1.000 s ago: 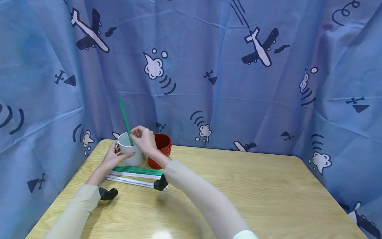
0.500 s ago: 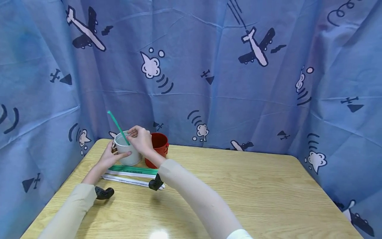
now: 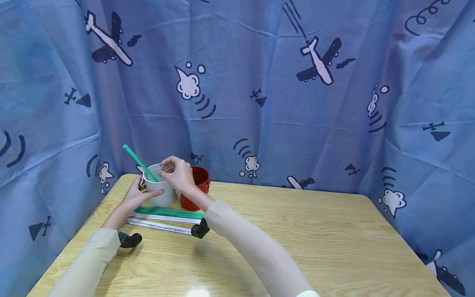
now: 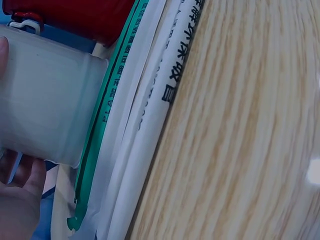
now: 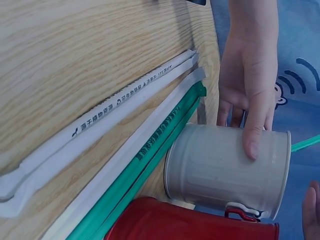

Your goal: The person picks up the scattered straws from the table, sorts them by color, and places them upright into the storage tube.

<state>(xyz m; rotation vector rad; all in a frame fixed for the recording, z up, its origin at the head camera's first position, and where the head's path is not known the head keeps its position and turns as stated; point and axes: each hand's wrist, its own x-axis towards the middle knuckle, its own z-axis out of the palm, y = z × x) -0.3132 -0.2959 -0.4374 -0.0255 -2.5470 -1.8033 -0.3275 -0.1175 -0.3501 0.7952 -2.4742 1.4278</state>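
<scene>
L hand [image 3: 135, 196] grips the white metal pail [image 5: 225, 170], thumb flat on the near side, fingers wrapped round the far side. R hand [image 3: 179, 175] is over the pail's mouth w/ fingers bent; can't tell if the tips pinch the green straw [image 3: 135, 157], as its lower end is hidden in the pail. Straw stands in the pail, tilted to the L, slim & bright green, top end well above the rim. Pail is upright on the table, plain matte off-white w/ a small wire loop.

Just R of it: red pail [image 3: 190, 201], partly hidden behind the R hand & forearm; cut off in both wrist views. In front of the pails, green-wrapped straws [image 3: 167, 212] w/ dark print, "PLA" legible in L wrist view, rest too small. Next, white-wrapped straws [image 3: 159, 225] w/ black Chinese characters, partly legible, cut off at top of L wrist view; R ends hidden by the R wrist's black mount [image 3: 200, 229]. Wood-grain table [image 3: 297, 235]; behind, blue curtain [image 3: 230, 99] w/ cartoon planes.
</scene>
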